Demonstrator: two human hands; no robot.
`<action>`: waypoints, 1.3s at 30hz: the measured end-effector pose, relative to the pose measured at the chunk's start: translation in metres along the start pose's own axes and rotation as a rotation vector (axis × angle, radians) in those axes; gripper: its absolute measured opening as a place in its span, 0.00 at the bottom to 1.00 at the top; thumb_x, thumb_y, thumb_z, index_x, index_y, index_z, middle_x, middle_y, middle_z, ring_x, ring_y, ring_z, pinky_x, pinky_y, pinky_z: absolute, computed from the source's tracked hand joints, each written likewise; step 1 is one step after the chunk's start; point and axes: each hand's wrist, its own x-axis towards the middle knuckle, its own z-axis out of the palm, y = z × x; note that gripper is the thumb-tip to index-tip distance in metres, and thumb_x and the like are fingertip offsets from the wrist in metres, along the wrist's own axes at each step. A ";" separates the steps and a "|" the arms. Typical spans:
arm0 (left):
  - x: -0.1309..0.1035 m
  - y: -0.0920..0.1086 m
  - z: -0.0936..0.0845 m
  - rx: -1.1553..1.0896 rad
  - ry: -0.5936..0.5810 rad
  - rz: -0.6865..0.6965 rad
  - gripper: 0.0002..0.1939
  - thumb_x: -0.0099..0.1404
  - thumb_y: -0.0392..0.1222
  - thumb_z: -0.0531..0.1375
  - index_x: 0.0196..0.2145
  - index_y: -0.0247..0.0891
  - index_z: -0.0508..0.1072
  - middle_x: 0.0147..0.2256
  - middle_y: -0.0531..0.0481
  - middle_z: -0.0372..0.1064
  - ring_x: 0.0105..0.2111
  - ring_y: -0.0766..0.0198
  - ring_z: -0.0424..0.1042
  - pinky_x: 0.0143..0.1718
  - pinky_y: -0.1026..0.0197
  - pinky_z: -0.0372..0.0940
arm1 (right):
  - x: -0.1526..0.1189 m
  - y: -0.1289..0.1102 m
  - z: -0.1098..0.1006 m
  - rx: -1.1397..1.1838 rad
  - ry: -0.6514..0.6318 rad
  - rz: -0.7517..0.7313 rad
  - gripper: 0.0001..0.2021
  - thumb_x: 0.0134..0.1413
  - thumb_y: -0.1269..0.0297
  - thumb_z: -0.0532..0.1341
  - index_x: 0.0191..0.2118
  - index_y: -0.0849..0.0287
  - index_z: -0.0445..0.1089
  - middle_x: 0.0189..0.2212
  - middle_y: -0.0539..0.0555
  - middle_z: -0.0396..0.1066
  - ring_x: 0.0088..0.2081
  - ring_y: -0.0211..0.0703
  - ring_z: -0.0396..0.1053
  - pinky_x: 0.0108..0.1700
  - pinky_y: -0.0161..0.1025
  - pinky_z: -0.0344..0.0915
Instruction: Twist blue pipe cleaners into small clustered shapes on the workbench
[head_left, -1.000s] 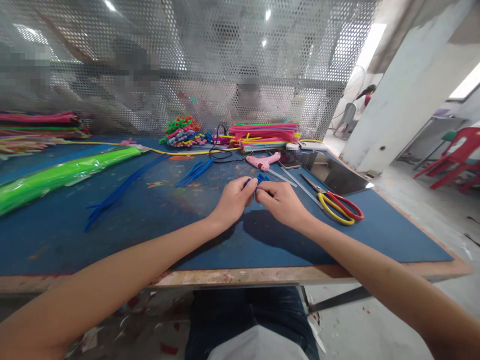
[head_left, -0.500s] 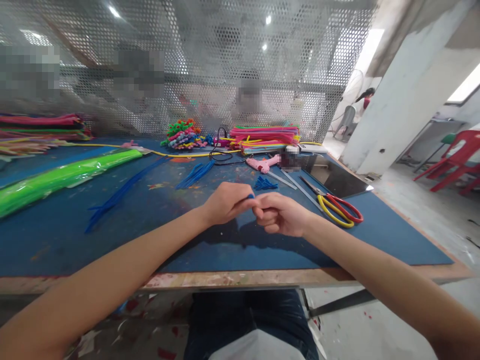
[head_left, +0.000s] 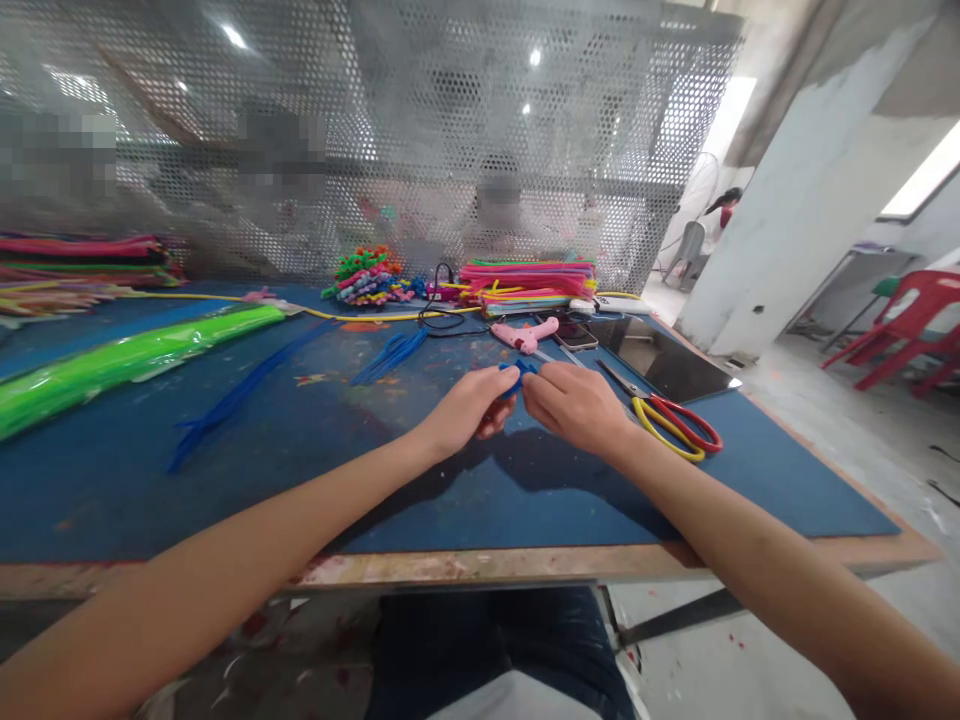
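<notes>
My left hand (head_left: 474,405) is closed in a pinch, with a bit of blue pipe cleaner (head_left: 510,379) showing at its thumb and fingertips. My right hand (head_left: 574,405) is turned back upward, fingers curled down; what they hold, if anything, is hidden. Both hands' fingertips nearly meet above the blue mat. Just behind them shows part of a small heap of short blue pieces (head_left: 529,366), mostly covered by the hands. Past the heap lies a pink glue gun (head_left: 525,334). Scissors (head_left: 679,425) with one red and one yellow handle rest right of my right hand.
Long blue pipe cleaners (head_left: 247,393) and a second blue bunch (head_left: 390,355) lie to the left, beside a bright green packet (head_left: 142,358). Colourful bundles (head_left: 529,285) line the perforated metal screen (head_left: 420,140). A dark glossy panel (head_left: 667,357) lies at right.
My right hand has rolled over from a fist with its fingers showing to back upward. Both hands have shifted slightly, now covering much of the small blue heap.
</notes>
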 end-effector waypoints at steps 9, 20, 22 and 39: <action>-0.004 0.005 -0.016 0.685 -0.086 0.495 0.14 0.66 0.46 0.46 0.26 0.37 0.61 0.21 0.57 0.55 0.22 0.70 0.55 0.26 0.67 0.52 | 0.008 -0.013 -0.019 0.848 -0.271 0.437 0.13 0.53 0.70 0.51 0.20 0.61 0.60 0.16 0.45 0.52 0.20 0.31 0.48 0.24 0.32 0.46; -0.013 0.022 -0.024 1.016 -0.427 0.973 0.14 0.66 0.42 0.45 0.29 0.38 0.66 0.25 0.49 0.65 0.26 0.66 0.61 0.28 0.63 0.52 | -0.003 -0.017 -0.004 2.511 -1.000 0.770 0.11 0.44 0.65 0.57 0.17 0.61 0.55 0.13 0.39 0.36 0.16 0.26 0.32 0.13 0.23 0.35; -0.013 0.020 -0.022 0.896 -0.403 0.866 0.13 0.66 0.43 0.47 0.28 0.38 0.66 0.24 0.51 0.63 0.24 0.67 0.60 0.27 0.64 0.52 | -0.002 -0.017 -0.004 2.503 -1.026 0.773 0.11 0.44 0.64 0.57 0.18 0.61 0.56 0.13 0.39 0.36 0.16 0.27 0.32 0.14 0.23 0.36; 0.008 -0.007 -0.014 0.372 0.020 0.239 0.14 0.60 0.46 0.53 0.21 0.36 0.61 0.15 0.60 0.52 0.15 0.74 0.51 0.17 0.69 0.48 | 0.002 -0.018 -0.001 0.856 -0.301 0.531 0.11 0.56 0.69 0.51 0.24 0.60 0.62 0.19 0.49 0.64 0.22 0.34 0.63 0.28 0.32 0.57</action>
